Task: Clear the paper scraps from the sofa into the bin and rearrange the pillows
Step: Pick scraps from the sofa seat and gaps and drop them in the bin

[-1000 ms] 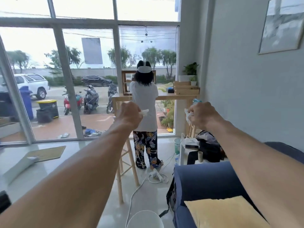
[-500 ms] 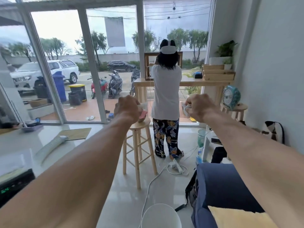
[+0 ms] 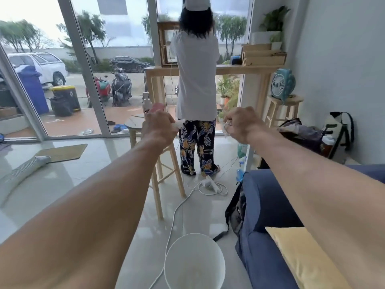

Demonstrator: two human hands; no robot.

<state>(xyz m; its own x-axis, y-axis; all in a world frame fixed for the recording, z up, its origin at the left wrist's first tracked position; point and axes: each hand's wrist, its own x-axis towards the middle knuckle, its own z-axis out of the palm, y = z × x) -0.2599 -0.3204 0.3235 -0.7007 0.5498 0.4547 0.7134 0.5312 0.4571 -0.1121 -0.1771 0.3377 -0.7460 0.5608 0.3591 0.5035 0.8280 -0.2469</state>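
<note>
Bright tiled room, tall windows ahead, a person standing at a wooden counter. Both arms reach straight out, knuckles up. The left hand is fisted round a white scrap, its tip poking out to the right. The right hand curls on a second scrap, wisps showing at its left side. The bin stands on the floor below, near the sofa arm. A yellow pillow lies on the seat.

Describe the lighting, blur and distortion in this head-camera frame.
Head view: strongly backlit, sky blown out white; the glossy floor carries pale window glare; trees at left and the standing person are motion-smeared; the wide lens bows the window frame and stretches the forearms; the scrap in the left hand is a soft white smear.
</note>
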